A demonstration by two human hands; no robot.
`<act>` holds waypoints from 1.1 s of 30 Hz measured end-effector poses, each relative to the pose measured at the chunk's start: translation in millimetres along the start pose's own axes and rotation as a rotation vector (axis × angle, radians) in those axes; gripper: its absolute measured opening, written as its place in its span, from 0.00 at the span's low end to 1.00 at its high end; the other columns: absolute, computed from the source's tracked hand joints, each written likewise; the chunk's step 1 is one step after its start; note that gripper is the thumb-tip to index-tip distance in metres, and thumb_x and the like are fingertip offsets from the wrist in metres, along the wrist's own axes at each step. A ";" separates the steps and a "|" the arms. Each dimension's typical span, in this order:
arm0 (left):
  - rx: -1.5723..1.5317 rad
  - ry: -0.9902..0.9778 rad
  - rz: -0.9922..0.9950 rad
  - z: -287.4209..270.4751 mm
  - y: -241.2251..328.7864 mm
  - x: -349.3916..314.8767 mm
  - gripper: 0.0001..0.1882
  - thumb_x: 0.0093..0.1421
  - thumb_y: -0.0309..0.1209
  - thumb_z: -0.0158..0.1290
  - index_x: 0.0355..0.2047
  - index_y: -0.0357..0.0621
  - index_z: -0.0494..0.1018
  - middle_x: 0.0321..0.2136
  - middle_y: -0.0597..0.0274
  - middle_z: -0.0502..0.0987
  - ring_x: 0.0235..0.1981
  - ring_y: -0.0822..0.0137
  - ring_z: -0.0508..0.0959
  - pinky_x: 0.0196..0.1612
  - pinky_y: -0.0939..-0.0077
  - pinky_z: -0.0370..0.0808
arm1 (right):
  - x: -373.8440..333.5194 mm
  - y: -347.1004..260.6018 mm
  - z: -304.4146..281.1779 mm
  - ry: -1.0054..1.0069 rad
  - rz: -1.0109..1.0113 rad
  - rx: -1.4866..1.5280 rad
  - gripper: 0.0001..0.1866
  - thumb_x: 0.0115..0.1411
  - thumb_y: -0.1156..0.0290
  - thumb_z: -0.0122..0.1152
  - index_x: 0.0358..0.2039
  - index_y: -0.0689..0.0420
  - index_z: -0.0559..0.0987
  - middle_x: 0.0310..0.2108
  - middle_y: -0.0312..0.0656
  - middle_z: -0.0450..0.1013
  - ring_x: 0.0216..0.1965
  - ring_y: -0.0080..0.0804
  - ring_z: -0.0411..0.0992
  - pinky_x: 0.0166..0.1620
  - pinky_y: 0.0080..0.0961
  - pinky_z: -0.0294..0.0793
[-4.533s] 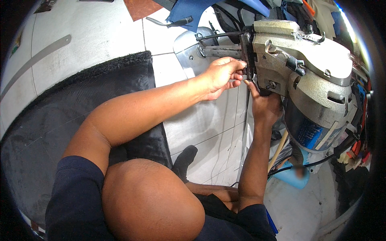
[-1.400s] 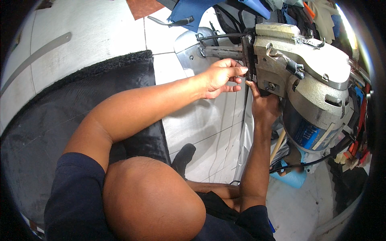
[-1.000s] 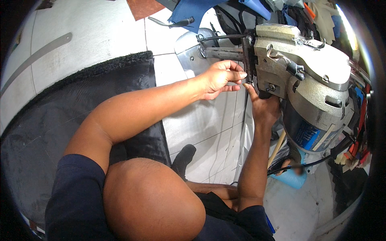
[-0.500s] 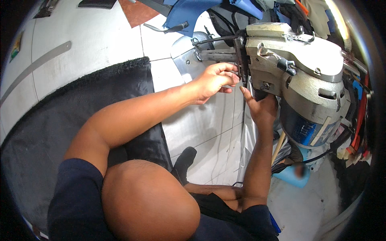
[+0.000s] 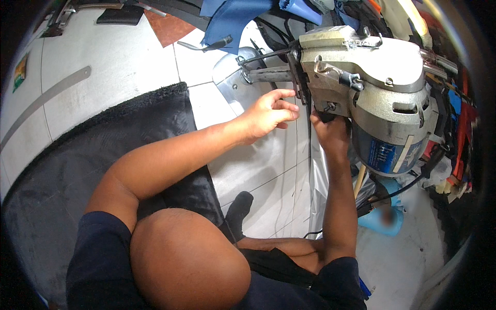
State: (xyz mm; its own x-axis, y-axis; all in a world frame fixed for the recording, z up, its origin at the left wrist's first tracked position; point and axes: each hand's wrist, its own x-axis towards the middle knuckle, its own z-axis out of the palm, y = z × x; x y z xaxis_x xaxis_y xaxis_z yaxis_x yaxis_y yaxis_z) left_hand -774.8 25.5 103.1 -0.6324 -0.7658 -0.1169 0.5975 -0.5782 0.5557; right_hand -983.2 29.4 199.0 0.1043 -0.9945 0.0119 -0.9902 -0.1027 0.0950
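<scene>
A cloth cutting machine (image 5: 330,57) with a silver body and blue-labelled motor lies on its side at the upper right. Its metal base plate (image 5: 227,77) points left, joined by an upright bar. Beside the dark front guard (image 5: 297,72), my left hand (image 5: 268,114) hovers with bent fingers apart and nothing visible in them. Beneath the machine body, my right hand (image 5: 331,135) is closed at a dark part, its thumb folded in. The machine hides most of those fingers, so what they grip cannot be made out.
Black shiny fabric (image 5: 103,155) with a fuzzy edge spreads over the left floor. A long metal ruler (image 5: 46,101) lies beyond it. Blue fabric (image 5: 232,23) and a brown piece (image 5: 168,28) lie at the back. A black cable (image 5: 408,188) runs below the motor. Coloured scraps (image 5: 460,150) crowd the right.
My right thumb, raised before, has folded in under the machine. My left fingers have come slightly away from the guard. The whole view has shifted a little.
</scene>
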 end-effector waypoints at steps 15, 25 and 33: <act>0.338 0.337 0.303 -37.7 22.9 -28.7 0.06 0.60 0.26 0.54 0.38 0.40 0.73 0.26 0.72 0.72 0.25 0.82 0.69 0.29 0.87 0.67 | 1.5 22.2 -13.4 -0.005 -0.208 0.043 0.29 0.55 0.61 0.66 0.53 0.60 0.69 0.48 0.50 0.73 0.47 0.43 0.73 0.53 0.36 0.69; 0.896 0.370 0.378 -49.0 140.9 -41.6 0.08 0.60 0.30 0.55 0.36 0.38 0.74 0.25 0.71 0.74 0.27 0.81 0.70 0.31 0.86 0.68 | 9.1 -9.4 -29.4 -0.195 0.003 0.393 0.28 0.58 0.49 0.59 0.48 0.60 0.74 0.46 0.53 0.73 0.50 0.44 0.70 0.54 0.40 0.67; 1.479 0.297 -0.036 -31.4 224.3 -31.4 0.12 0.58 0.38 0.58 0.35 0.42 0.76 0.26 0.68 0.75 0.26 0.77 0.71 0.31 0.81 0.69 | 17.5 -12.2 -31.8 -0.140 -0.036 0.521 0.33 0.57 0.45 0.60 0.53 0.59 0.71 0.49 0.50 0.71 0.53 0.42 0.67 0.58 0.39 0.62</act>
State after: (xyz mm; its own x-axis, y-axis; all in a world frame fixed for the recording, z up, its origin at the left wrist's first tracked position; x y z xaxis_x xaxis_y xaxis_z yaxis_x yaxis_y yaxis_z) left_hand -605.5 -89.0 205.5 -0.4070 -0.8902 -0.2048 -0.5510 0.0605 0.8323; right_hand -966.4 14.0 229.7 0.1606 -0.9799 -0.1180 -0.9049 -0.0984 -0.4141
